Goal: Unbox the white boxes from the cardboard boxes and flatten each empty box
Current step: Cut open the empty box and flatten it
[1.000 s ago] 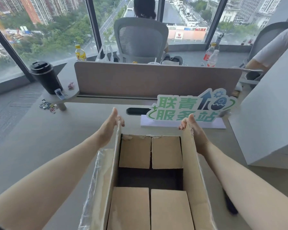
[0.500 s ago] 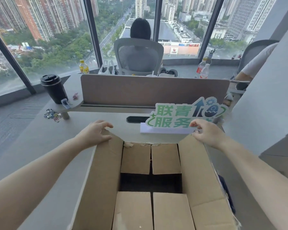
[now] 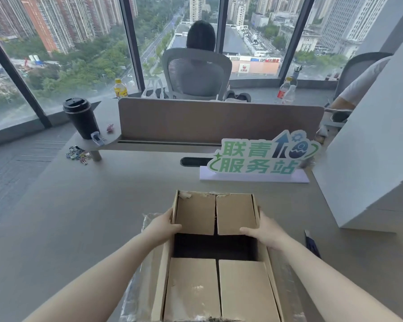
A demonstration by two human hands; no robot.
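My left hand (image 3: 164, 225) has its fingers curled over the left wall of the cardboard box (image 3: 215, 256), the fingertips (image 3: 177, 227) hooked inside just at the near edge of the far flaps; my right hand (image 3: 264, 233) mirrors it on the right wall, fingers wrapped over the rim and reaching in toward the right far flap. So both hands are grasping the box, one on each side, neither hanging loose. The box sits on the counter (image 3: 79, 217) directly in front of me, open at the top, with two flaps (image 3: 215, 214) folded in at the far end and two more at the near end, and a dark gap between them; I see no white box inside, so I judge it empty and ready to flatten. I expect it to be light and fairly stiff along the creases but weak in the panels: the far edge already looks torn and ragged. The walls where I hold it seem the right place, since pushing opposite corners should collapse it. Crinkled clear plastic wrap (image 3: 149, 228) clings to the left outside and may slip under my palm. Beyond it stand a green sign (image 3: 263, 156) and a black cup (image 3: 80, 118).
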